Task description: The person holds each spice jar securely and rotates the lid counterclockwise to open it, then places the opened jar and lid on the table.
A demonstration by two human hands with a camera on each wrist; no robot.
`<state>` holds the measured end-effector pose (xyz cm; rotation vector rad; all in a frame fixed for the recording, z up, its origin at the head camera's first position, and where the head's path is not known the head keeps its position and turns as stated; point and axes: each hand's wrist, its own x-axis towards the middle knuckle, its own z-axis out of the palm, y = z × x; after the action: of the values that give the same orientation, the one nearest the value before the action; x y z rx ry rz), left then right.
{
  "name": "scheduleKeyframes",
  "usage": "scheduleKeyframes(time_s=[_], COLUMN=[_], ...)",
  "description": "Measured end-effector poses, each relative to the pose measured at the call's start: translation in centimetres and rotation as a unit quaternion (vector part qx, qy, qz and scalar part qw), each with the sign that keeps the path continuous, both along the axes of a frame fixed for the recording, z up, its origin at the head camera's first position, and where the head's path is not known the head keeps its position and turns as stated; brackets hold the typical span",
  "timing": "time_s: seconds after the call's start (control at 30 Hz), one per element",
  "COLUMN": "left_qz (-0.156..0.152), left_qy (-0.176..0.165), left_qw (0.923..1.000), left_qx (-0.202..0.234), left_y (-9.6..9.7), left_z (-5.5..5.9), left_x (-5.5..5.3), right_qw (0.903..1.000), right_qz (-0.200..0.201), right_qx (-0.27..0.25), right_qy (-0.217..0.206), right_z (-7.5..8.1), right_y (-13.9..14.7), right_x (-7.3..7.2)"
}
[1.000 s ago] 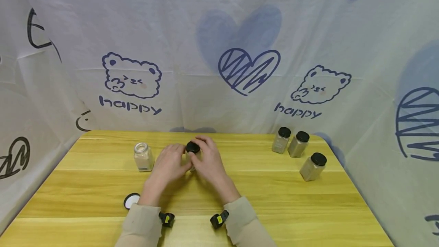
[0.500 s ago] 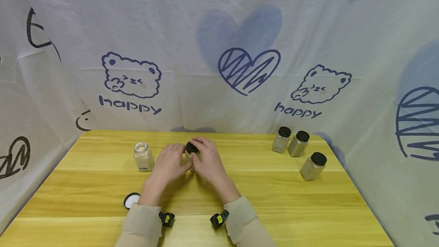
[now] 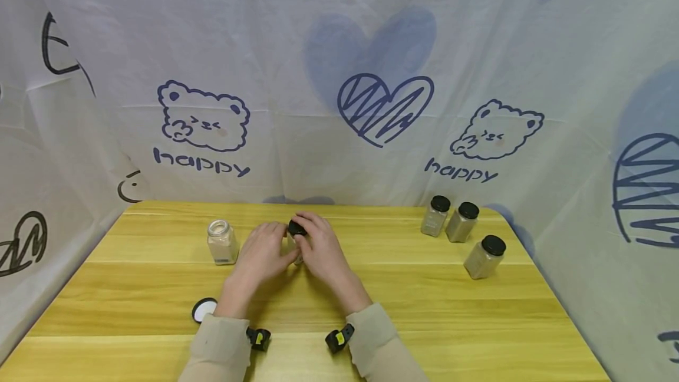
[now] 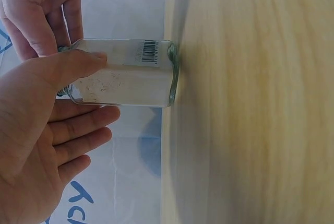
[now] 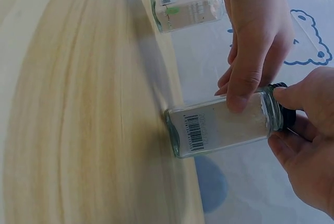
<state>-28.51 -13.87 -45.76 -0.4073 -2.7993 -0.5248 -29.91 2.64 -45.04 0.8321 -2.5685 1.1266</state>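
Observation:
In the middle of the table stands a square glass jar (image 4: pixel 141 85) of pale powder, with a barcode label near its base. My left hand (image 3: pixel 260 255) holds its body between the thumb on the near side and the fingers behind. On top, my right hand (image 3: pixel 326 249) grips the black lid (image 5: pixel 288 118) with thumb and fingers curled at its edge. Glass neck threads show beside the lid in the right wrist view. Left of the hands is an uncapped jar (image 3: pixel 221 247) of similar powder.
A loose black lid (image 3: pixel 204 310), white inside facing up, lies by the left sleeve. Three capped jars stand at the right: a back jar (image 3: pixel 434 221), a middle one (image 3: pixel 460 229) and a nearer one (image 3: pixel 481 263). A printed cloth (image 3: pixel 297 152) hangs behind the table (image 3: pixel 435 323).
The fingers of my right hand have shifted slightly left over the lid and cover more of it. My left hand and the other jars have stayed in place.

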Motion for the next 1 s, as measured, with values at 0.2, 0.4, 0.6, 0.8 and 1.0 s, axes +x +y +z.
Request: scheduleKeyframes(time_s=[0.2, 0.4, 0.6, 0.8, 1.0], left_qz=[0.001, 0.000, 0.002, -0.003, -0.004], left_qy=[-0.003, -0.001, -0.013, -0.005, 0.001], left_qw=[1.0000, 1.0000, 0.9999, 1.0000, 1.0000], left_qx=[0.003, -0.001, -0.003, 0.002, 0.007], left_y=[-0.01, 0.07, 0.10, 0.06, 0.04], left_z=[-0.01, 0.12, -0.05, -0.18, -0.19], left_x=[0.00, 0.06, 0.00, -0.01, -0.09], right_qw=[0.9998, 0.9994, 0.9983, 0.9974, 0.9966], right_qz=[0.005, 0.011, 0.025, 0.021, 0.011], right_qx=[-0.012, -0.019, -0.034, -0.053, -0.075], right_qy=[-0.017, -0.025, -0.040, -0.044, -0.034], right_z=[-0.04, -0.02, 0.09, 0.02, -0.01], right_y=[0.03, 0.14, 0.25, 0.27, 0.33], right_x=[-0.19, -0.23, -0.16, -0.29, -0.42])
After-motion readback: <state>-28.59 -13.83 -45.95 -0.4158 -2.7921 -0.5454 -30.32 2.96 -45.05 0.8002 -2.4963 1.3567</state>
